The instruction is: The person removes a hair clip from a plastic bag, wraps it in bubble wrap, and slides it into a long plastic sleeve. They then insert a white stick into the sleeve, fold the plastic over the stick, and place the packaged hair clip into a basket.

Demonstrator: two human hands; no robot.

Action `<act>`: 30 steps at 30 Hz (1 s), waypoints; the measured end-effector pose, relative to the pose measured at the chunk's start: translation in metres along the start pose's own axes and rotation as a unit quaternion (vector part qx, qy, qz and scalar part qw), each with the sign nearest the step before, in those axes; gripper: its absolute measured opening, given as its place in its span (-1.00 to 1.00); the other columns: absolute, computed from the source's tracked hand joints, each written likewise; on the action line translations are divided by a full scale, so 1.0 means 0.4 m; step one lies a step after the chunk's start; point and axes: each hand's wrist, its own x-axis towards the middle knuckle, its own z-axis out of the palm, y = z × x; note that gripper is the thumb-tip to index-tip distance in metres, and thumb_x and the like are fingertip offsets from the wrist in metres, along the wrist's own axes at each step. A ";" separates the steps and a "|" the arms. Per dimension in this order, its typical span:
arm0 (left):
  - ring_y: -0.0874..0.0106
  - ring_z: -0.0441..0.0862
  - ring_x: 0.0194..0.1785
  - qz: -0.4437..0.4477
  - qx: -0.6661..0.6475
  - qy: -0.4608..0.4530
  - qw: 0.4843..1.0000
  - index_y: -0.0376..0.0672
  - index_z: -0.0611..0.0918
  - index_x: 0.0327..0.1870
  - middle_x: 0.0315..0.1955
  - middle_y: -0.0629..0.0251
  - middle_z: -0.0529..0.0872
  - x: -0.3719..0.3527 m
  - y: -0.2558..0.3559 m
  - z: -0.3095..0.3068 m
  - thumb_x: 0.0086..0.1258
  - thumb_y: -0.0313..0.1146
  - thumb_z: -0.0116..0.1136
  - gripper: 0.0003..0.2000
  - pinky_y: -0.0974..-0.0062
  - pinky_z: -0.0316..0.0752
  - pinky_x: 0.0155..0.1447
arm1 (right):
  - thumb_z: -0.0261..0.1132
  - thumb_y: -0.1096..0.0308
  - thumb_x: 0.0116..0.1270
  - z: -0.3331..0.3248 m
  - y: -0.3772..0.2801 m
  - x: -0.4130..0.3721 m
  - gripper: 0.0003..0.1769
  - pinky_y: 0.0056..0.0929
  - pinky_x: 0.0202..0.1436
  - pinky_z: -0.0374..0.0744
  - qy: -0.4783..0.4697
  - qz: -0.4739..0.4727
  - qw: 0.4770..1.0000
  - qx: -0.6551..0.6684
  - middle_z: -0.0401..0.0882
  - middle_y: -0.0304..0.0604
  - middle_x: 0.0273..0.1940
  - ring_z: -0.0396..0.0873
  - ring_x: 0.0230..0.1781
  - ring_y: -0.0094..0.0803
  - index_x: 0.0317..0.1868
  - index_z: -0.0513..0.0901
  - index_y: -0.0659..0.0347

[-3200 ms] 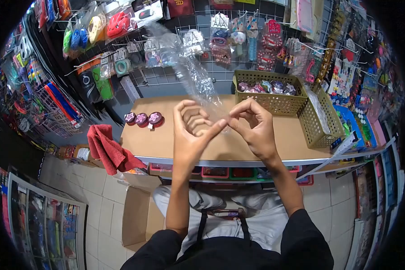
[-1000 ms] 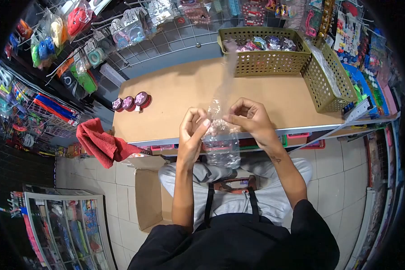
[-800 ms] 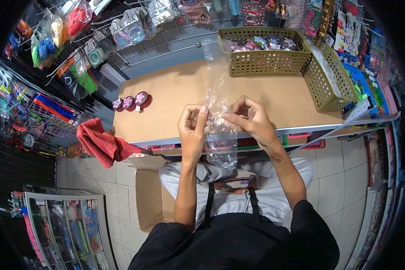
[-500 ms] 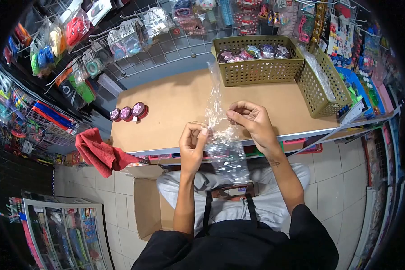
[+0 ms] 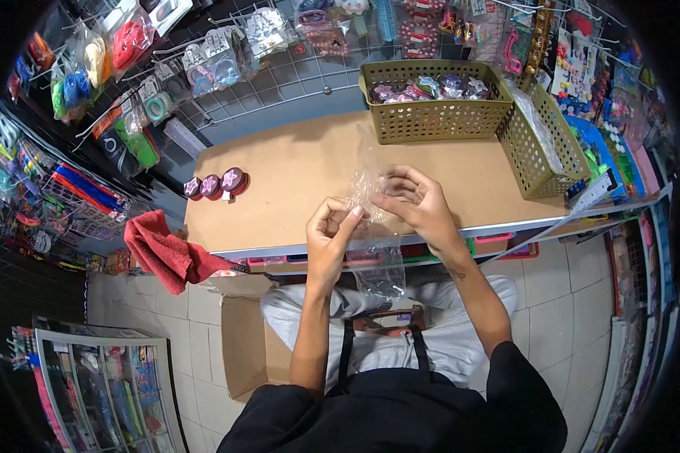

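Note:
A long clear plastic bag [image 5: 381,264] hangs between my hands over the table's front edge, its lower end above my lap. My left hand [image 5: 332,230] pinches the bag's left side between thumb and fingers. On the other side, my right hand [image 5: 419,204] has its thumb and fingertips at the bag's upper part. Three dark round items with pink star flowers [image 5: 211,185] stand in a row at the left end of the brown table [image 5: 295,181].
An olive basket [image 5: 438,121] holds several similar flowered items in wrapping. Beside it, another olive basket [image 5: 536,151] contains clear plastic. A red cloth [image 5: 162,253] hangs at the table's left corner. A cardboard box [image 5: 245,351] is on the floor. Wire racks of goods surround the table.
The bag has swung slightly and its crumpled glare has lessened as it straightens. My right hand has shifted a little left, closer to my left hand.

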 end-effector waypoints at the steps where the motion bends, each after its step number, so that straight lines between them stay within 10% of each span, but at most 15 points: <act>1: 0.57 0.63 -0.20 0.015 0.009 -0.002 1.000 -0.21 0.53 -0.24 -0.30 0.33 0.67 0.002 -0.007 -0.011 0.42 -0.49 0.20 -0.92 0.62 0.53 -0.08 | 0.53 0.36 0.17 -0.001 -0.001 0.001 -0.59 -0.61 -0.07 0.56 -0.001 0.029 1.000 0.004 0.65 -0.28 -0.26 0.59 -0.25 -0.59 -0.03 0.61 0.33; 23: 0.67 0.55 -0.28 0.065 0.183 0.023 0.981 -0.27 0.57 -0.23 -0.33 0.39 0.62 0.033 0.037 0.018 0.49 -0.33 0.17 -0.83 0.69 0.47 -0.19 | 0.32 0.39 0.38 -0.019 -0.034 0.011 -0.81 -0.60 -0.14 0.60 -0.106 0.043 0.993 -0.028 0.72 -0.18 -0.30 0.67 -0.24 -0.55 -0.14 0.69 0.38; 30: 0.77 0.25 -0.66 0.074 0.292 0.003 0.954 -0.24 0.59 -0.38 -0.73 0.59 0.38 0.035 0.031 0.035 0.56 -0.30 0.07 -0.74 0.69 0.09 -0.59 | 0.34 0.35 0.38 0.003 -0.052 0.026 -0.77 -0.64 -0.16 0.56 -0.015 -0.004 1.000 -0.004 0.72 -0.20 -0.29 0.63 -0.34 -0.61 -0.11 0.67 0.38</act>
